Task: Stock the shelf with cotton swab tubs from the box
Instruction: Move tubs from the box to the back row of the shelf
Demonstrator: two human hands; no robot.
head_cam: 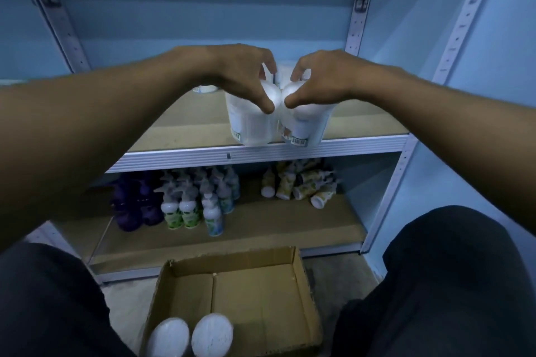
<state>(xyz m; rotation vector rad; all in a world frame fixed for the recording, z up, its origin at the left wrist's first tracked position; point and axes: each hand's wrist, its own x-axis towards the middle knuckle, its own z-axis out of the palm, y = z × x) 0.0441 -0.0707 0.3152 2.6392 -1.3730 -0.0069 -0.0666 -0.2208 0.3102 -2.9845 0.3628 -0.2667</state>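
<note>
Two clear cotton swab tubs with white lids stand side by side at the front edge of the middle shelf (179,136). My left hand (240,75) grips the left tub (249,124) from above by its lid. My right hand (319,78) grips the right tub (307,124) the same way. More white tubs (282,71) show behind my fingers, and another (206,89) stands farther left. On the floor below, the open cardboard box (261,298) holds two tubs (190,336) at its near left corner.
The lower shelf (275,229) carries purple bottles (136,203), several pump bottles (200,200) and a heap of tipped yellow-labelled bottles (301,182). Grey slotted uprights (359,23) frame the shelves against a blue wall. My knees flank the box.
</note>
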